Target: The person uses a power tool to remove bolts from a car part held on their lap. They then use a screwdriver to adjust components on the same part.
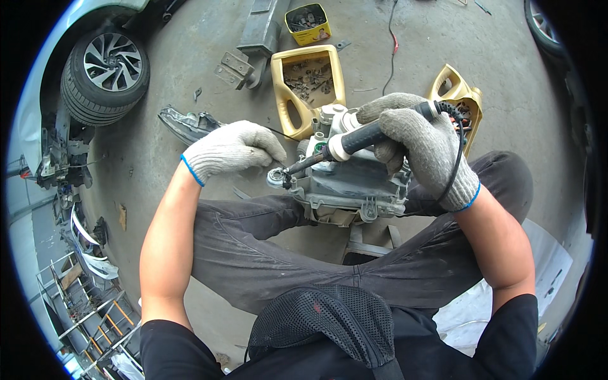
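Observation:
A grey plastic headlight housing (354, 180) sits between my knees, its back side with round caps facing up. My right hand (430, 152), in a knit glove, is wrapped round the black handle of a soldering iron (358, 139). The iron's tip points left and down, at a small round mounting tab (277, 177) on the housing's left corner. My left hand (237, 149), also gloved, is closed just above that tab, its fingertips pinched together. A thin dark strand shows beside its knuckles; what the fingers hold is too small to make out.
Beyond the housing stand a cut-open gold jug (277, 88) of small metal parts and a yellow tub (318, 36). Another cut gold jug (474, 95) is at the right. A wheel (107, 76) and a lamp piece (187, 125) are at the left. A cable (393, 50) crosses the floor.

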Demonstrator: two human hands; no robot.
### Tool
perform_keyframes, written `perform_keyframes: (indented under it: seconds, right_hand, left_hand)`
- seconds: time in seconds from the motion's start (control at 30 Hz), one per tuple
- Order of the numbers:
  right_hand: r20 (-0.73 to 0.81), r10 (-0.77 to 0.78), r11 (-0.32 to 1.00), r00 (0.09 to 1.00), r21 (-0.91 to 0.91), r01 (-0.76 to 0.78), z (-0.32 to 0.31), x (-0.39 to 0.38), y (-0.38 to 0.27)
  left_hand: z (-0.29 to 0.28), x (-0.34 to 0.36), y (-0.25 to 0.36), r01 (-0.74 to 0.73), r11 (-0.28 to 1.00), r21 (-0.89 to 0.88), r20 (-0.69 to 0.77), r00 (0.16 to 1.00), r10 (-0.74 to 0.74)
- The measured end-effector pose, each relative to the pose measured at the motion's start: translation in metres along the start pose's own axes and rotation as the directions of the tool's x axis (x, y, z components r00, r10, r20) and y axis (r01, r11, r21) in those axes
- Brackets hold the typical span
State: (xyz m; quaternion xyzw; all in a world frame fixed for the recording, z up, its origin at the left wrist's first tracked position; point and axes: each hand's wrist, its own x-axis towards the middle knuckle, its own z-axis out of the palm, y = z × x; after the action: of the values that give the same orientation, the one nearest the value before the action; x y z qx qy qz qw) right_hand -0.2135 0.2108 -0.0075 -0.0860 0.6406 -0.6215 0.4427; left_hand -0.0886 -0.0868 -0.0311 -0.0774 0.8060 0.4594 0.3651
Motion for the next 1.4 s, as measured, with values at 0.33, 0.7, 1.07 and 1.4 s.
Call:
perform_keyframes:
  seconds: [0.33,0.7,1.07,1.4]
  right_hand:
    - [-0.026,-0.06,0.996,0.998,-0.071,0.058,-0.001,-0.003,-0.004]
    - [0.065,-0.131,0.991,0.989,-0.024,0.133,-0.005,-0.002,0.005]
    - [0.094,-0.121,0.992,0.988,-0.019,0.124,-0.006,0.002,0.009]
    - [0.109,-0.077,0.995,0.991,-0.052,0.083,-0.007,0.002,0.008]
  left_hand:
    - [-0.002,0.001,-0.007,-0.046,0.999,0.026,-0.008,0.999,0.046]
    - [-0.002,0.001,-0.013,-0.012,1.0,0.016,0.002,1.0,0.012]
    - [-0.001,0.0,0.002,0.164,0.985,-0.045,0.038,0.986,-0.163]
    - [-0.001,0.001,-0.012,0.016,1.0,0.011,-0.001,1.0,-0.016]
